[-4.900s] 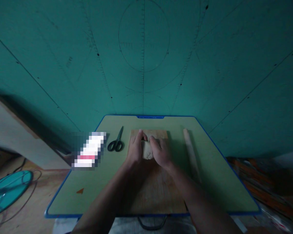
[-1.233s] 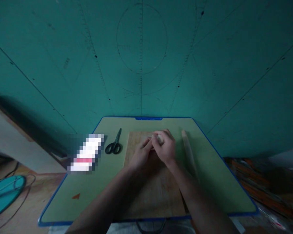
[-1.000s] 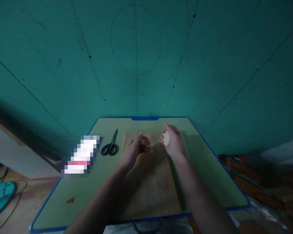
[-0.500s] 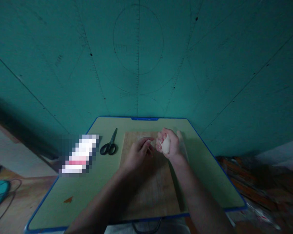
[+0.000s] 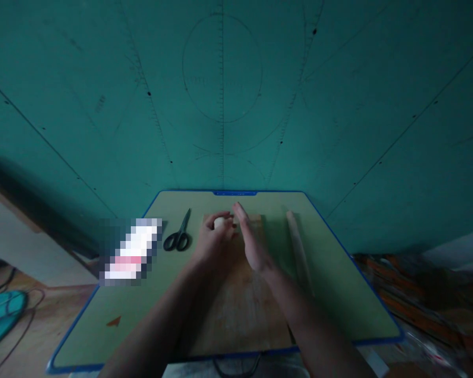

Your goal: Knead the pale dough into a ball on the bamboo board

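A pale lump that looks like dough point(image 5: 219, 223) sits in my left hand point(image 5: 213, 236), whose fingers curl around it above the far part of a wooden board point(image 5: 232, 310). Close by on the right, my right hand point(image 5: 250, 239) is held on edge with its fingers stretched out and nothing in it. Part of the lump is hidden behind the left fingers. To the right of the board lies a pale wooden rolling pin point(image 5: 298, 247).
Black-handled scissors point(image 5: 177, 239) lie left of the board, beside a pixelated blurred item point(image 5: 132, 252). A small brown triangle point(image 5: 114, 321) lies near the front left of the blue-edged table point(image 5: 347, 310). A green wall point(image 5: 236, 105) rises behind.
The dough lump has passed from my right hand to my left. My right hand has moved left and its fingers have straightened, uncovering the rolling pin.
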A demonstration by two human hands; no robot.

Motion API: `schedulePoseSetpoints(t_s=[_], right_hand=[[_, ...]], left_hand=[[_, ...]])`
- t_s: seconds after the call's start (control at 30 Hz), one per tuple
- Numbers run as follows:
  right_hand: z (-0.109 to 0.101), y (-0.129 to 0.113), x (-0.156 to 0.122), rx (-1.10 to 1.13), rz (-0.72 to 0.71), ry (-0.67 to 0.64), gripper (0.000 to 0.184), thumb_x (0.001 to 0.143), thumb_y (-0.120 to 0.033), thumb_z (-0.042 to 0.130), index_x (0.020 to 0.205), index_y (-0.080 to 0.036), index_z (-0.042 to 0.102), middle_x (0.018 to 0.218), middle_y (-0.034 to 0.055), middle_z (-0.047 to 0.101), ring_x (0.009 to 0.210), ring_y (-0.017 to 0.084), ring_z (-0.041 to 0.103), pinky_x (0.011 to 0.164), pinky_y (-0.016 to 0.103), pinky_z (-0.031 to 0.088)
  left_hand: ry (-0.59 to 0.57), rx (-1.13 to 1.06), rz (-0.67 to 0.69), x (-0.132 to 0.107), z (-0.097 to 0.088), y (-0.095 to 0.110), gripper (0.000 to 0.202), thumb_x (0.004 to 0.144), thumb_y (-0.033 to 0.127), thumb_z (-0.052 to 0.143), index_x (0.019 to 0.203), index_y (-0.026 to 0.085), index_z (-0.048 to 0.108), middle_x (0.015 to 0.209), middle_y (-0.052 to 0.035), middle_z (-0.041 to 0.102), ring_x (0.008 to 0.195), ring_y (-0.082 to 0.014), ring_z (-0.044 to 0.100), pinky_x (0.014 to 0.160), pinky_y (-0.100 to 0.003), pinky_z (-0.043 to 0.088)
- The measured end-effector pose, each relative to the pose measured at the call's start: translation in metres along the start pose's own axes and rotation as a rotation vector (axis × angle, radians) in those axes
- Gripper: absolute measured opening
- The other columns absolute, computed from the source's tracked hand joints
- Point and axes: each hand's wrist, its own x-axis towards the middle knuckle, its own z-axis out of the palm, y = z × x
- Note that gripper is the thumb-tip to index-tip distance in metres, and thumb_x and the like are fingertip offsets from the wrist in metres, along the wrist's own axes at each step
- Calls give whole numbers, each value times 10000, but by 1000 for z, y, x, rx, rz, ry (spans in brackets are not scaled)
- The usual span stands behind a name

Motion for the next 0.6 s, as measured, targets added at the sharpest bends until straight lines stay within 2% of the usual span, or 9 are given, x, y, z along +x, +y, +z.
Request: schedulePoseSetpoints(t_s=[0.1, 0.2, 0.3, 0.4, 0.53, 0.6], right_hand=[[-13, 5, 11, 42, -2, 190, 584, 980, -595, 259, 1430, -260, 420, 1452, 105, 512, 1363, 204, 448, 1131, 473, 337], [-19, 8, 17, 57, -3, 286, 540, 969, -600, 281, 1272, -229, 533, 1229, 123, 659, 1191, 221, 593, 1041, 450, 428], [-17, 8, 17, 32, -4, 311, 484, 950, -611, 329, 1066, -226, 599, 1058, 98, 694, 1036, 222, 648, 945, 416, 480], [-13, 4, 14, 20, -10, 305, 458, 942, -608, 355, 953, -226, 608, 950, 75, 688, 933, 214, 659, 860, 383, 500], [-10, -2, 11, 7, -40, 284, 439, 944, -586, 365, 870, -227, 607, 837, 44, 674, 833, 202, 644, 783, 353, 505], [-9, -3, 11, -27, -85, 273, 410, 954, -548, 371, 836, -229, 599, 812, 31, 661, 826, 196, 630, 786, 343, 497]], left_hand=[[14, -6, 17, -4, 2, 7, 357, 599, 319, 748, 895, 148, 644, 953, -69, 703, 621, -124, 618, 569, -264, 522], [40, 10, 18, -5, 0, 13, 299, 605, 323, 736, 818, 143, 627, 729, -17, 670, 491, -98, 547, 452, -221, 453], [9, -4, 0, -2, -3, 15, 361, 636, 460, 759, 689, 160, 566, 534, 31, 559, 402, -88, 489, 381, -202, 383], [-25, -25, -8, -2, -3, 17, 473, 643, 603, 736, 630, 188, 510, 442, 39, 504, 338, -93, 445, 329, -206, 325], [-39, -37, -29, -6, -1, 20, 474, 715, 629, 639, 559, 211, 481, 354, 33, 447, 257, -98, 378, 282, -218, 238], [-83, -61, -99, -7, -2, 21, 480, 750, 642, 577, 549, 217, 483, 334, 35, 417, 241, -99, 350, 276, -221, 204]])
